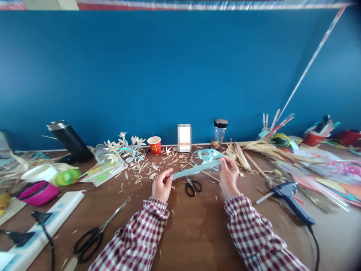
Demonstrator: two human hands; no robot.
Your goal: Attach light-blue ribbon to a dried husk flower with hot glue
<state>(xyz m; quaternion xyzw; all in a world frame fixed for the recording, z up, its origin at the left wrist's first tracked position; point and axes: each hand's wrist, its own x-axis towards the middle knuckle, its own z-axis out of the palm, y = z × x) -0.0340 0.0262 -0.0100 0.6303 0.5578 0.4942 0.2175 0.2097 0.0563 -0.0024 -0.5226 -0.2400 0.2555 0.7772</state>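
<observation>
Between my two hands a pale blue ribbon (197, 170) is stretched out above the table. My left hand (163, 185) pinches its left end between thumb and fingers. The right end is gripped by my right hand (229, 177). Behind the right part of the ribbon lies a loose coil of similar light blue ribbon (207, 155). Below the stretched strip, small black-handled scissors (193, 186) rest on the table, their blades partly hidden by it. Larger black-handled scissors (97, 235) lie to the left of my left forearm.
Dry shavings (152, 165) litter the table. Behind stand a red paper cup (154, 145) and a lidded jar (219, 134). Pale husk flowers (124, 148) lie left, near a black bottle (70, 141) and a power strip (46, 226). A blue glue gun (293, 201) and husks (254, 146) lie right.
</observation>
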